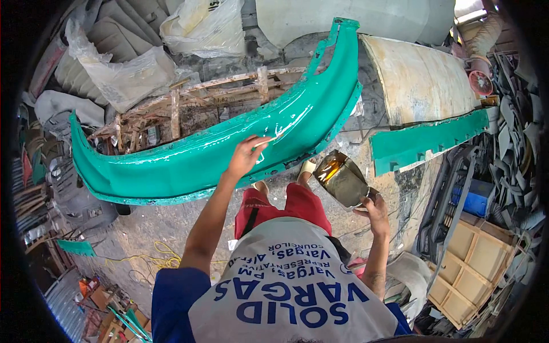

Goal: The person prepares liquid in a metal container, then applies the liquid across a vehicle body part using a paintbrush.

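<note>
Left hand (246, 156) pinches a likely light brush (267, 140); beneath, the green panel (197, 151) looks slick. Right hand (375, 211) grasps a container (356, 188) by its near end; liquid (330, 168) inside may slosh, so hold there.

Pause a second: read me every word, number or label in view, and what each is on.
"SOLID" on the shirt, upside down in this view
"VARGAS", same shirt
"Vargas, PM", same shirt
"REPRESENTATIVE", same shirt
"Vargas, Alf", same shirt, ending unclear
"COUNCILOR", same shirt
"1.82 m", probably, small, by the wooden frame; exact surface unclear
Unreadable: cut-off letters on the plastic wrapping; tiny lettering on the red shorts
</note>
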{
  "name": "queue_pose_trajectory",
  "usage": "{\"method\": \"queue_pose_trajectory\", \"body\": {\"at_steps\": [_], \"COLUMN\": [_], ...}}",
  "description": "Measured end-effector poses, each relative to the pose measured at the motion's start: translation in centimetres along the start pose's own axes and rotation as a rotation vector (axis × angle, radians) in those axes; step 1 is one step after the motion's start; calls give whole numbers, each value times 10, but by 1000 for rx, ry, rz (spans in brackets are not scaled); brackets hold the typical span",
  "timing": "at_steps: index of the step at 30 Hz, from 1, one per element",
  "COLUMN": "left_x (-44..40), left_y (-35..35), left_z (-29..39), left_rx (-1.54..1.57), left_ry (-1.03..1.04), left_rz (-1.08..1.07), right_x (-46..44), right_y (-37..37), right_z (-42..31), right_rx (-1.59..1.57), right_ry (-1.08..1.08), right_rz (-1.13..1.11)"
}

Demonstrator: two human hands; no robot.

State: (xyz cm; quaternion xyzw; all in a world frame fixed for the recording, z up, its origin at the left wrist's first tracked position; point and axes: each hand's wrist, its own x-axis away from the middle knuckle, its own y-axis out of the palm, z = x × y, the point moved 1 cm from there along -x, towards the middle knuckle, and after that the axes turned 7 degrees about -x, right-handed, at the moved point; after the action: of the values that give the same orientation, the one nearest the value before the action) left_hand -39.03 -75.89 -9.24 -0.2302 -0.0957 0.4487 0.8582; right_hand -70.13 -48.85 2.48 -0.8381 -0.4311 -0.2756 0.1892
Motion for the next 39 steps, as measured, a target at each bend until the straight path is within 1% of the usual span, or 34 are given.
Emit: {"method": "queue_pose_trajectory", "body": {"at_steps": [2,4,6,8,10,11,13,17,19,21,22,24,25,27,28,30,31,32,34,35,37,38,39], "left_x": [-44,-84,-120,-151,-172,-174,-173,-148,-131,-114,-104,-89,-85,-79,-80,-82,-85,-85,-85,-87,-91,-90,-90], "left_y": [28,54,75,94,107,110,109,88,76,65,65,65,69,82,86,99,104,105,106,105,97,94,91], "left_z": [10,18,22,19,11,7,7,30,53,82,97,120,129,143,144,138,132,125,112,105,88,79,69], "left_rx": [-60,-73,-106,-141,-201,-211,-266,-295,-159,12,34,26,32,20,20,-276,-279,-277,-308,-308,40,45,156], "left_ry": [18,217,248,274,251,243,196,192,138,132,148,216,226,208,211,427,508,514,451,463,256,260,28], "left_rz": [-26,-16,-21,-26,-102,-107,-200,-204,-110,-111,-133,-245,-249,-444,-442,-512,-475,-469,-511,-510,-378,-382,-345], "right_x": [-5,-5,-9,-13,-18,-21,-26,-45,-54,-64,-68,-81,-84,-90,-93,-93,-94,-94,-91,-91,-93,-94,-97], "right_y": [-9,-16,-27,-37,-48,-54,-66,-83,-87,-87,-85,-73,-68,-53,-46,-34,-30,-25,-12,-7,-1,0,1], "right_z": [-5,-5,-4,-2,3,5,6,3,6,7,8,6,2,-3,-6,-11,-11,-13,-21,-20,-10,-5,-2], "right_rx": [-4,-27,-56,-18,-40,-46,-53,-36,-31,53,50,61,61,94,96,93,108,112,148,146,38,39,22], "right_ry": [19,-19,-26,8,15,9,8,24,38,4,6,-32,-38,-64,-68,-115,-127,-133,-97,-104,-164,-164,-131], "right_rz": [-13,21,12,-3,-19,-8,-4,-50,-38,-49,-14,-86,-74,-118,-118,-123,-105,-102,-64,-56,31,38,41]}}
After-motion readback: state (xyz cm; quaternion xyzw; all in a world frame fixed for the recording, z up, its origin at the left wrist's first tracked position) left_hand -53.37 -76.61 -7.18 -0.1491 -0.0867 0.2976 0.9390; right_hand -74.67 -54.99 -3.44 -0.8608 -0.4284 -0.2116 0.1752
